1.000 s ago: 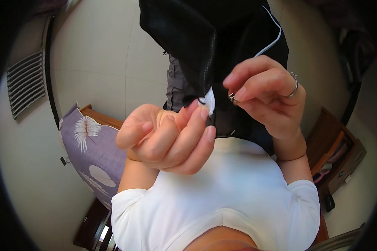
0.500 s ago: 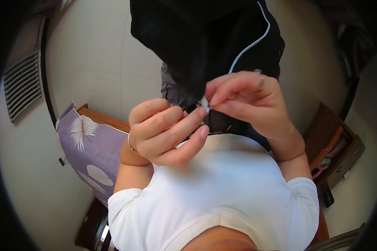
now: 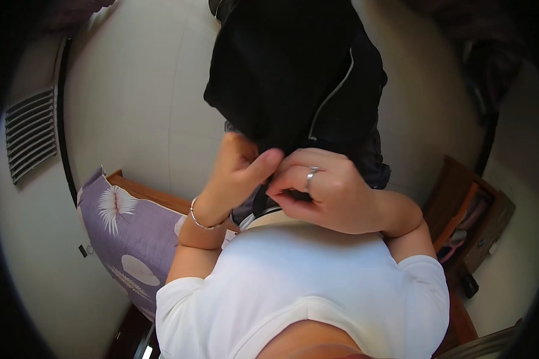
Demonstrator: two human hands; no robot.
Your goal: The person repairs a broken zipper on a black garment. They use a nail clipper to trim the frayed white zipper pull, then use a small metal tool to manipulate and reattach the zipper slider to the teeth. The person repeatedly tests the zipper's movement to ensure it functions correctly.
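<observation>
the left hand is closing its fingers around the edge of a black garment, with its thumb lying toward the right hand. the right hand is meeting it there, fingers curling and thumb and forefinger bending close together at the same cloth; what is lying between those tips is hidden, so whether they are pinching it cannot be told. the garment is draping over the lap and spreading away from the person, and a pale line of trim is running along it just beyond the right hand. a silvery ring is circling a right finger, and a thin bracelet is hanging at the left wrist. a purple patterned cover is lying to the left, and an open wooden drawer is standing to the right.
</observation>
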